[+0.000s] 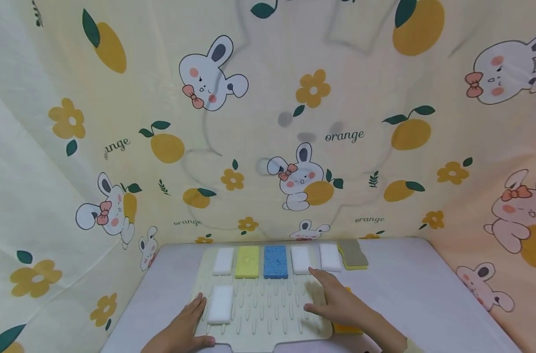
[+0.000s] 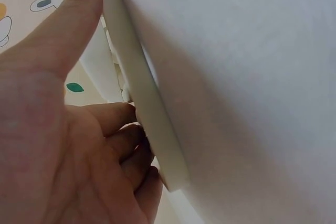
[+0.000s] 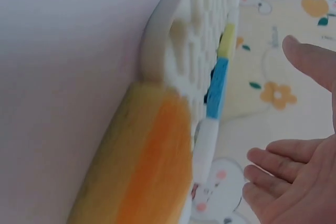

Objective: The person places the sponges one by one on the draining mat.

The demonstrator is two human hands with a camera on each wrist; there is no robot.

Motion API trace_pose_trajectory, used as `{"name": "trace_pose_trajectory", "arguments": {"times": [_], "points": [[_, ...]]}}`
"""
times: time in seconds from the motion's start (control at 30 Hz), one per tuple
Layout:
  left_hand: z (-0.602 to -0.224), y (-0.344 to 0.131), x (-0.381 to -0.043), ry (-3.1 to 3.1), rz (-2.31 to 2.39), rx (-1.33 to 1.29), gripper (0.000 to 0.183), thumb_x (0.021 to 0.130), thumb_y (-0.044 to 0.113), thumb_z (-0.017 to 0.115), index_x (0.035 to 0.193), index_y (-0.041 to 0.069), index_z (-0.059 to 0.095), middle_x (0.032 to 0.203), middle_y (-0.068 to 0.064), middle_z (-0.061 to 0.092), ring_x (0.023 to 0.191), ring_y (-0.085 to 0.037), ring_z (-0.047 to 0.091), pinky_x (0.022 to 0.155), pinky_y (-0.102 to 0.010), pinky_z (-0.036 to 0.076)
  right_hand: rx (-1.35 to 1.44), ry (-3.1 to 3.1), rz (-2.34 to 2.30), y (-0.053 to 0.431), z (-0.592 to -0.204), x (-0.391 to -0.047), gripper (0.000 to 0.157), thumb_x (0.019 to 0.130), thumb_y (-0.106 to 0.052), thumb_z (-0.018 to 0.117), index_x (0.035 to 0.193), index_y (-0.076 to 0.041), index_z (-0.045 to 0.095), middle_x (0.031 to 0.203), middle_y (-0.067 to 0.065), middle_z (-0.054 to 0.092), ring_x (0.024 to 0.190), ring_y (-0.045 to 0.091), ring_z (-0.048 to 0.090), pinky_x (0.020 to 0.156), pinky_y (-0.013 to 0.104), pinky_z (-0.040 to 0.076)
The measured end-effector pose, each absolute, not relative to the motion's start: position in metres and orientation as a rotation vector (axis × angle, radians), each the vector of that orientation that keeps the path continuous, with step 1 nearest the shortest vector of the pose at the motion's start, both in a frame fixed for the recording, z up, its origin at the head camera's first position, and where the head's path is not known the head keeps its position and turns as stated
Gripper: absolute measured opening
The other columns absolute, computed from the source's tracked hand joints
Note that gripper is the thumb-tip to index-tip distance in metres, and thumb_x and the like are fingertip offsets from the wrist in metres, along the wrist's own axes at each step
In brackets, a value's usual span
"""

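Observation:
A cream pegged board (image 1: 261,333) lies on the table. On its back row are a white sponge (image 1: 224,261), a yellow sponge (image 1: 248,262), a blue sponge (image 1: 275,262) and another white sponge (image 1: 301,260). One more white sponge (image 1: 221,305) lies at the board's front left. My left hand (image 1: 183,323) rests on the board's left edge, fingertips touching the rim and thumb spread near the front corner. Over the board's right side hovers my right hand (image 1: 338,299), fingers extended and holding nothing. An orange sponge (image 3: 157,156) lies beside the board, partly hidden under my right forearm.
Right of the board's back corner, a white sponge (image 1: 329,257) and a grey-and-yellow sponge (image 1: 353,255) lie close together. The pale tabletop (image 1: 409,289) stretches to the right. A printed cloth (image 1: 268,122) with rabbits and oranges hangs behind and at both sides.

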State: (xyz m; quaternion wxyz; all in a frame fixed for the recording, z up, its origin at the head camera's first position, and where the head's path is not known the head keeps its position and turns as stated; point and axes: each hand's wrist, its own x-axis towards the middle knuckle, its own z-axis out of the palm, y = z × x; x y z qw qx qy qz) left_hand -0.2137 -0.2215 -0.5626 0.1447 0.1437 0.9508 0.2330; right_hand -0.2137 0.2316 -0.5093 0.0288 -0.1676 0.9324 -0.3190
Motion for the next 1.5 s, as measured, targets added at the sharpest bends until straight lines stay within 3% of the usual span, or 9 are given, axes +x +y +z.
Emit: {"name": "trace_pose_trajectory", "arguments": {"times": [0.73, 1.3, 1.5], "points": [[-0.556, -0.220, -0.212, 2.727, 0.696, 0.453, 0.117, 0.085, 0.054, 0.088, 0.162, -0.013, 0.031, 0.171, -0.034, 0.023, 0.155, -0.058, 0.026, 0.121, -0.073, 0.030, -0.489, 2.825, -0.926, 0.307, -0.527, -0.204, 0.107, 0.087, -0.053, 0.088, 0.165, -0.002, 0.035, 0.167, 0.030, 0.036, 0.152, 0.053, 0.035, 0.119, 0.076, 0.032], [-0.563, -0.220, -0.215, 2.733, 0.627, 0.392, 0.120, 0.082, 0.061, 0.086, 0.163, -0.008, 0.033, 0.173, -0.028, 0.024, 0.157, -0.054, 0.028, 0.122, -0.071, 0.030, -0.334, 2.700, -0.861, 0.316, -0.535, -0.204, 0.130, 0.073, -0.058, 0.096, 0.168, -0.002, 0.028, 0.170, 0.029, 0.030, 0.154, 0.053, 0.031, 0.120, 0.077, 0.028], [-0.560, -0.220, -0.213, 2.741, 0.635, 0.412, 0.119, 0.082, 0.060, 0.086, 0.163, -0.009, 0.033, 0.173, -0.029, 0.025, 0.156, -0.055, 0.029, 0.121, -0.072, 0.031, -0.395, 2.674, -0.878, 0.321, -0.532, -0.204, 0.128, 0.074, -0.052, 0.098, 0.167, 0.000, 0.027, 0.170, 0.031, 0.028, 0.154, 0.055, 0.028, 0.120, 0.079, 0.025]]}}
